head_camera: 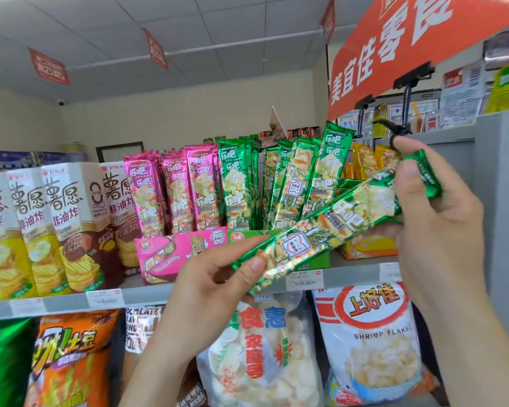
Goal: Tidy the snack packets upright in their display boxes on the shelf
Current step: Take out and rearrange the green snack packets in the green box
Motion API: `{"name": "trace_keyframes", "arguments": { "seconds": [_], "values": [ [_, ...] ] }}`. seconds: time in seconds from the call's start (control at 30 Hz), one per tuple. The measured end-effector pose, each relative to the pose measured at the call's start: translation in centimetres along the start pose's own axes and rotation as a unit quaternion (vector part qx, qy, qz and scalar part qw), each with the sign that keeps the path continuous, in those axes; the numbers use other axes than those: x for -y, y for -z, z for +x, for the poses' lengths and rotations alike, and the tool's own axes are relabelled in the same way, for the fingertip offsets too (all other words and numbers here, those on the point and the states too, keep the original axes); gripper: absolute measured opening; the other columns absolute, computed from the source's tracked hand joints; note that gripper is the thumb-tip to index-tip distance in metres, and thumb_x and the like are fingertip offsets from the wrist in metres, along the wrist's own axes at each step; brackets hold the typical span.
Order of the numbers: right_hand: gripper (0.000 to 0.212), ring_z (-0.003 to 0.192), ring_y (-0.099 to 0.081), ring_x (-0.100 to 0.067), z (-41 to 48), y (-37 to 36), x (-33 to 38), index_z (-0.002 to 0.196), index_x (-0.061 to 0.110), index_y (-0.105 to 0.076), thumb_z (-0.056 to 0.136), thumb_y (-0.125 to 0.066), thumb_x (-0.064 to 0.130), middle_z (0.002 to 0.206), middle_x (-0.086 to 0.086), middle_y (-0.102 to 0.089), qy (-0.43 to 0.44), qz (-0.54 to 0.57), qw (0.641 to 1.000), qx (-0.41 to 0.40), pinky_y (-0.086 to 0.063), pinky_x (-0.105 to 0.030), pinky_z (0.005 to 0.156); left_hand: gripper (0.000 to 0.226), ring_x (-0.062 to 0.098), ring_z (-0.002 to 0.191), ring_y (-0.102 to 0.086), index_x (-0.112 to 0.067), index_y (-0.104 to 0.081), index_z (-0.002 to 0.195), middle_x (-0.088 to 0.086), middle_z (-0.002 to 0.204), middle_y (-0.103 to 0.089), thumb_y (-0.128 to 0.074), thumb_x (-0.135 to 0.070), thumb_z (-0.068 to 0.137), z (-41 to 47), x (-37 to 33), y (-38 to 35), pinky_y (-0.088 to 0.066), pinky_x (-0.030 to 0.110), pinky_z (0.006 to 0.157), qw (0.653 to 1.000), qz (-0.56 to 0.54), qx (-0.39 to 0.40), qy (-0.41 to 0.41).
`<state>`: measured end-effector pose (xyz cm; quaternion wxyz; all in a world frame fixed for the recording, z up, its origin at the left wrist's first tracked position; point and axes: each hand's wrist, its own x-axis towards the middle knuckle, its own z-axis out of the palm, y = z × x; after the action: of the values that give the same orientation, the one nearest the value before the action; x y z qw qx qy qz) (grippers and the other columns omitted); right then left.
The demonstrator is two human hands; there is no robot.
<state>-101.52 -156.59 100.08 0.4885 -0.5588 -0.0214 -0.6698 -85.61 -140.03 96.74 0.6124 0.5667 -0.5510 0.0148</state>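
Note:
A long green snack packet [329,227] lies slanted in front of the shelf, held at both ends. My left hand [209,292] pinches its lower left end with thumb on top. My right hand [432,218] grips its upper right end. Behind it stands the green display box [247,237] with several green packets [238,186]; some on the right [321,174] lean to the right. To the left, the pink display box [171,254] holds several upright pink packets [174,192].
Tall crisp cartons [56,230] fill the shelf's left side. An orange box with yellow packets [368,248] stands at the right. The grey shelf edge [147,295] carries price tags. Big snack bags [373,342] hang below. A red sign [409,45] juts overhead at right.

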Motion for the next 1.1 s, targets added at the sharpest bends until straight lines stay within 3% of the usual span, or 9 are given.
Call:
{"name": "trace_keyframes", "arguments": {
  "seconds": [0.07, 0.2, 0.33, 0.43, 0.57, 0.67, 0.83, 0.97, 1.1],
  "values": [
    [0.025, 0.086, -0.065, -0.019, 0.7, -0.4, 0.2, 0.116, 0.039, -0.068, 0.097, -0.052, 0.039, 0.1, 0.008, -0.069, 0.029, -0.033, 0.999, -0.015, -0.06, -0.048, 0.058, 0.027, -0.001, 0.084, -0.067, -0.055, -0.067, 0.106, -0.019, 0.099, -0.074, -0.064, -0.039, 0.085, -0.1, 0.0, -0.4, -0.057, 0.021, 0.068, 0.999, 0.032, -0.019, -0.037],
    [0.023, 0.077, -0.067, -0.012, 1.7, -0.8, 0.8, 0.114, 0.032, -0.069, 0.099, -0.052, 0.038, 0.097, 0.009, -0.071, -0.005, 0.018, 0.999, 0.05, -0.057, -0.036, 0.054, 0.026, -0.001, 0.094, -0.066, -0.044, -0.068, 0.113, -0.016, 0.1, -0.074, -0.063, -0.048, 0.087, -0.2, 0.7, -1.0, -0.052, 0.02, 0.081, 0.993, 0.075, -0.063, -0.068],
    [0.041, 0.084, -0.069, -0.017, 3.2, -0.3, 1.0, 0.113, 0.028, -0.065, 0.073, -0.072, 0.03, 0.1, 0.0, -0.073, -0.064, 0.064, 0.985, 0.145, -0.058, -0.033, 0.062, 0.026, -0.007, 0.094, -0.066, -0.042, -0.071, 0.108, -0.024, 0.098, -0.073, -0.06, -0.049, 0.085, 0.3, 0.2, -1.2, -0.053, 0.02, 0.082, 0.981, 0.18, -0.016, -0.077],
    [0.044, 0.094, -0.07, -0.019, 4.6, -0.4, 1.5, 0.107, 0.029, -0.065, 0.066, -0.079, 0.027, 0.1, 0.0, -0.074, -0.001, 0.018, 0.989, 0.145, -0.057, -0.027, 0.072, 0.021, -0.011, 0.085, -0.064, -0.034, -0.075, 0.099, -0.025, 0.088, -0.071, -0.059, -0.041, 0.086, 2.8, -2.0, -0.9, -0.05, 0.016, 0.078, 0.953, 0.271, 0.03, -0.135],
    [0.041, 0.094, -0.065, -0.014, 7.5, -1.1, 3.1, 0.107, 0.03, -0.063, 0.071, -0.081, 0.04, 0.099, 0.008, -0.071, 0.093, 0.031, 0.987, 0.123, -0.055, -0.038, 0.085, 0.024, -0.006, 0.077, -0.064, -0.03, -0.076, 0.098, -0.021, 0.081, -0.072, -0.059, -0.021, 0.083, 9.7, -7.2, 0.0, -0.046, 0.007, 0.068, 0.947, 0.251, -0.068, -0.187],
    [0.038, 0.094, -0.064, -0.013, 9.5, -1.6, 4.1, 0.109, 0.028, -0.059, 0.078, -0.079, 0.035, 0.1, 0.01, -0.07, 0.155, 0.015, 0.981, 0.116, -0.054, -0.04, 0.087, 0.026, 0.002, 0.085, -0.063, -0.026, -0.074, 0.104, -0.012, 0.092, -0.072, -0.062, -0.014, 0.084, 15.9, -9.5, -0.2, -0.05, 0.021, 0.084, 0.908, 0.377, 0.01, -0.181],
    [0.033, 0.086, -0.062, -0.004, 10.9, -2.5, 3.6, 0.107, 0.027, -0.055, 0.084, -0.072, 0.01, 0.095, 0.006, -0.064, 0.192, -0.016, 0.973, 0.125, -0.052, -0.025, 0.079, 0.042, 0.017, 0.109, -0.06, -0.025, -0.062, 0.125, -0.001, 0.123, -0.067, -0.063, -0.039, 0.086, 21.9, -7.5, -1.9, -0.045, 0.026, 0.092, 0.799, 0.545, 0.205, -0.149],
    [0.036, 0.078, -0.061, 0.003, 10.9, -3.9, 2.2, 0.103, 0.028, -0.054, 0.082, -0.073, 0.006, 0.086, 0.013, -0.064, 0.181, -0.052, 0.967, 0.17, -0.052, -0.019, 0.074, 0.03, 0.018, 0.08, -0.056, -0.017, -0.068, 0.108, 0.003, 0.105, -0.072, -0.069, -0.034, 0.083, 23.1, -5.5, -1.5, -0.038, 0.023, 0.073, 0.763, 0.589, 0.206, -0.172],
    [0.034, 0.079, -0.063, -0.002, 10.7, -5.2, 0.7, 0.103, 0.03, -0.057, 0.08, -0.076, 0.014, 0.086, 0.013, -0.065, 0.156, -0.119, 0.956, 0.22, -0.056, -0.027, 0.076, 0.033, 0.007, 0.048, -0.046, -0.019, -0.053, 0.061, -0.017, 0.046, -0.054, -0.073, -0.037, 0.078, 24.0, -5.4, -0.2, -0.036, 0.02, 0.048, 0.752, 0.611, 0.215, -0.124]
  ]
}}
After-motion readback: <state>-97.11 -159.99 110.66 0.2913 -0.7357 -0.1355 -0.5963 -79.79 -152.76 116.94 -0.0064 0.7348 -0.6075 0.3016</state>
